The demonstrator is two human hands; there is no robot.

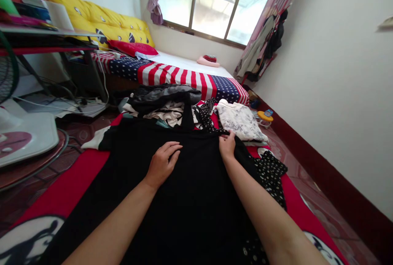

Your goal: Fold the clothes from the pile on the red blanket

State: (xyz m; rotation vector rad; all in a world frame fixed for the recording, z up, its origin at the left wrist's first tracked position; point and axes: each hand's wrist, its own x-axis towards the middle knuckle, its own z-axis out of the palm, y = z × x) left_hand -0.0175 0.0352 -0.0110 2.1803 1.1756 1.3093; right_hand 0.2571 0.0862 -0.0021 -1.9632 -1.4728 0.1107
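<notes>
A black garment [190, 183] lies spread out flat in front of me, with a white-and-black end showing at its far left. Over its upper middle is my left hand [163, 161], fingers loosely bent, thumb apart and nothing in them. My right hand [227, 144] pinches the garment's far edge near the right. Black cloth with white dots [272, 171] sticks out from beneath on the right side. Just beyond my right hand rests a folded white patterned garment [241, 119]. A heap of dark and striped clothes [167, 101] lies past the far edge.
Beneath the clothes is a red blanket [72, 185] with white round prints. A bed [181, 74] with a flag-patterned cover stands behind. On the left are a desk [46, 31] and a fan base [27, 130]. A yellow stool [264, 116] stands by the right wall.
</notes>
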